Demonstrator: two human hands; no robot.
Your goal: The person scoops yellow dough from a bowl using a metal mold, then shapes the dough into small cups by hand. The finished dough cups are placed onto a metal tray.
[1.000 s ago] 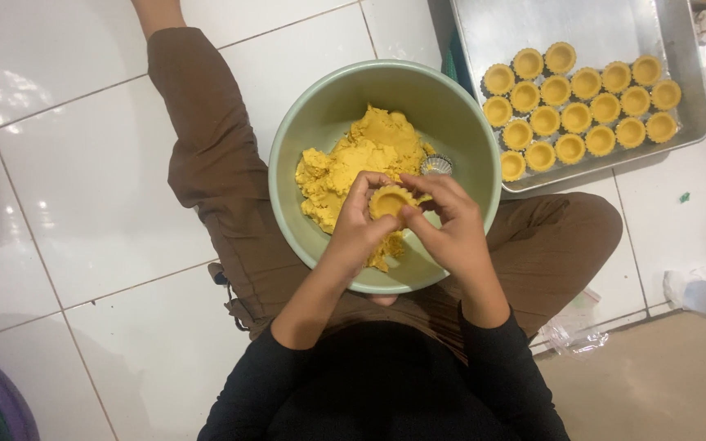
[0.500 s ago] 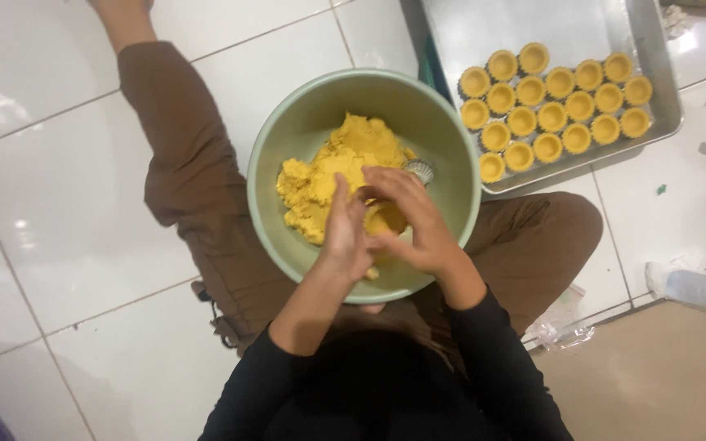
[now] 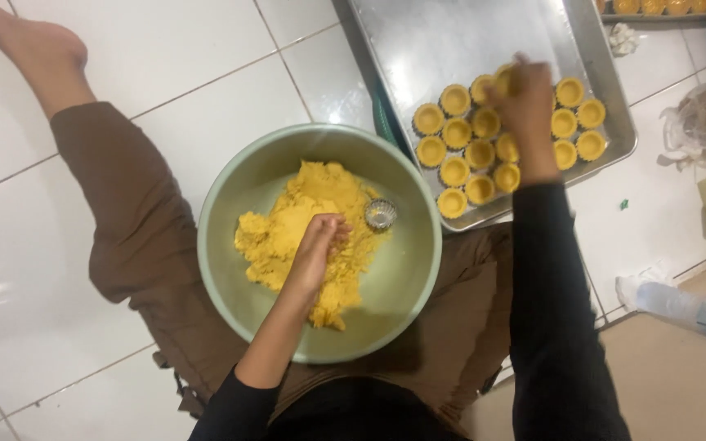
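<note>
I am sitting on a white tiled floor point(image 3: 206, 73) with a wide, pale green round bowl point(image 3: 239, 180) resting in my lap; inside it lies a crumbly mound of yellow dough point(image 3: 288, 229) and, just beside the mound, one small empty fluted metal tart mould point(image 3: 381, 214); my left hand point(image 3: 320, 249) is pressed down into the dough, fingers curled narrow and buried in it, pinching up a bit; my right hand point(image 3: 525, 98) is stretched out over a rectangular silver baking tray point(image 3: 451, 41) on the floor just beyond the bowl, fingers closed around a yellow dough-lined tart shell point(image 3: 503, 77) held above the rows of finished yellow tart shells point(image 3: 467, 155), which sit touching one another. I judge the risk to be this: my right hand is blurred with motion, so it may come down askew and dent a neighbouring shell; the bowl, balanced on my legs, could tip if I lean further.
</note>
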